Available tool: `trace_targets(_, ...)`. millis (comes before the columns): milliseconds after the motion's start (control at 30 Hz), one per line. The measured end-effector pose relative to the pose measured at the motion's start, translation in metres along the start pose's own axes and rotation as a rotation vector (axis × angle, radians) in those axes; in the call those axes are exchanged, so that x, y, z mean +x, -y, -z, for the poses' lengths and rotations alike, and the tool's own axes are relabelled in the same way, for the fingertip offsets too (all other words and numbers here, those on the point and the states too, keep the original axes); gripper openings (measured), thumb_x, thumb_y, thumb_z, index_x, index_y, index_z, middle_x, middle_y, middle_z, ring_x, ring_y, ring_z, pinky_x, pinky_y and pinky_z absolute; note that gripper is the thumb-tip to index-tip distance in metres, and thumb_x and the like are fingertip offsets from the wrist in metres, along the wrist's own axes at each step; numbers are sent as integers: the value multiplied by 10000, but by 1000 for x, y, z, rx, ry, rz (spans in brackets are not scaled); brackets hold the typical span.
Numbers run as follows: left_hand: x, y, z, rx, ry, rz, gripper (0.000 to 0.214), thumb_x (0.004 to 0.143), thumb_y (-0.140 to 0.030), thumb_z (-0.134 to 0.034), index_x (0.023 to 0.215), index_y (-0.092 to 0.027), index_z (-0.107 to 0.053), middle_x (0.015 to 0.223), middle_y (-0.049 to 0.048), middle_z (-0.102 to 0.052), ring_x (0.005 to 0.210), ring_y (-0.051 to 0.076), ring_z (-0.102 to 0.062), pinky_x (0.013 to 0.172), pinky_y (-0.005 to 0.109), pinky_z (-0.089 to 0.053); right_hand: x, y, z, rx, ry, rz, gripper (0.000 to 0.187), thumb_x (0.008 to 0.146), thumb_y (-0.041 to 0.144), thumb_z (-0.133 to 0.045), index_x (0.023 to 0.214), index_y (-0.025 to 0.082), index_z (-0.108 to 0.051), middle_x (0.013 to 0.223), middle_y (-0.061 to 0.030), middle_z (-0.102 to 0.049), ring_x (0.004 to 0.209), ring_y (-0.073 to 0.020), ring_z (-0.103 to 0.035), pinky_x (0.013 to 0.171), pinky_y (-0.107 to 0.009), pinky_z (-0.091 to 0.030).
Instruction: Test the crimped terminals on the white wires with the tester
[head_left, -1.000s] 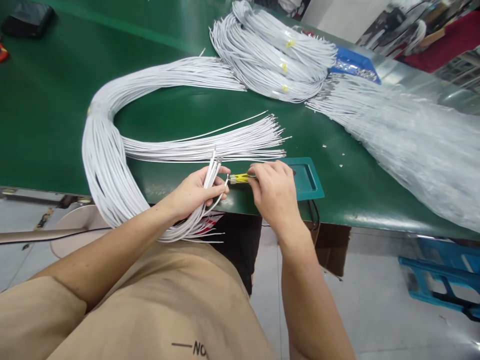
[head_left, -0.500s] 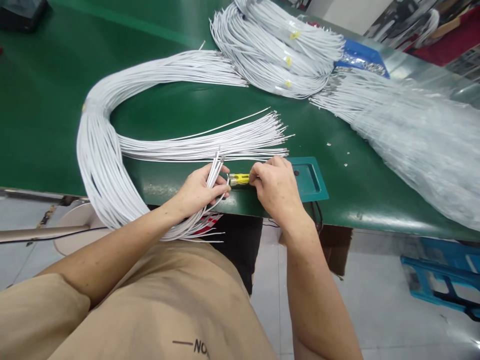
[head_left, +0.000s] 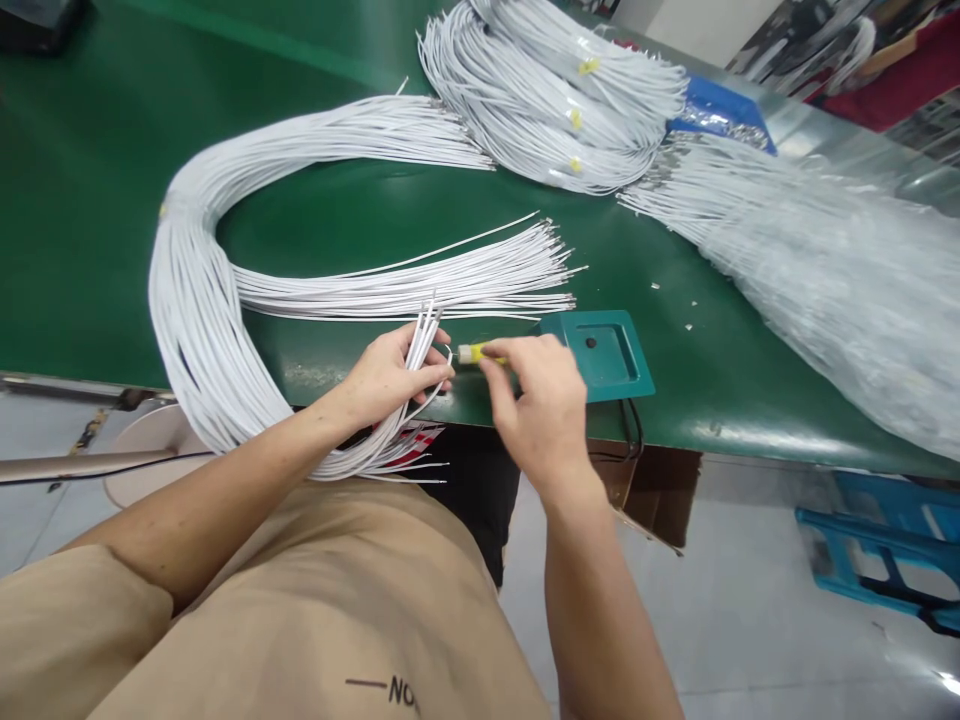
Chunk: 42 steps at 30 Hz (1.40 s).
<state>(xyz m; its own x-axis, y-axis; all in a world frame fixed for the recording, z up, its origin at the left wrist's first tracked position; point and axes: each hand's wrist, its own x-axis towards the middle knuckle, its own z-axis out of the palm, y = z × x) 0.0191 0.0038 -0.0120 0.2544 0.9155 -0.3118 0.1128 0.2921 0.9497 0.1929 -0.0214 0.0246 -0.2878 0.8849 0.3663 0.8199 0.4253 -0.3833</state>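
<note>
Left hand (head_left: pixel 386 372): fingers closed around a small bunch of white wires (head_left: pixel 420 342); wire ends poke up past the thumb.
Single wire (head_left: pixel 448 368): stands apart from that bunch at the left fingertips, its tip curved.
Right hand (head_left: pixel 541 400): thumb and fingers pinch a yellow tool (head_left: pixel 471 353) by its body, which they partly cover.
Tool position: between the two sets of fingers, pale head facing the left ones, just beside the single wire. Contact between tip and wire: cannot tell.
Teal tray (head_left: pixel 643 378): on the bench (head_left: pixel 360 212), just right of the right fingers, partly hidden by that hand; dark round spot in its recess.
Large wire bundle (head_left: pixel 184 250): curves in a C, left of and beyond the left fingers.
Fanned wire ends (head_left: pixel 517 262): just beyond both hands' fingers, tips pointing right.
Coiled wires (head_left: pixel 540 110): well beyond the fingers, yellow ties (head_left: pixel 576 118) on them.
Blue bin (head_left: pixel 720 112): past the coils, farther off and to the right of the fingers; small shiny pieces inside, too small to identify.
Wrapped wires (head_left: pixel 840 290): well right of the right fingers, under clear plastic.
White scraps (head_left: pixel 655 287): on bare bench, beyond and right of the right fingers.
</note>
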Motion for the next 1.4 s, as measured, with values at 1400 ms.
trace_targets(1400, -32, -20, 11, -37, 38, -62, 409, 733, -282, -684, 1111, -167, -577, 699, -3, -651, 540, 96, -574, 451, 182, -427, 4, 14, -6, 412, 16, -258, 179, 906, 304, -476, 900, 191, -614, 890, -32, -629, 760, -131, -557, 716, -264, -427)
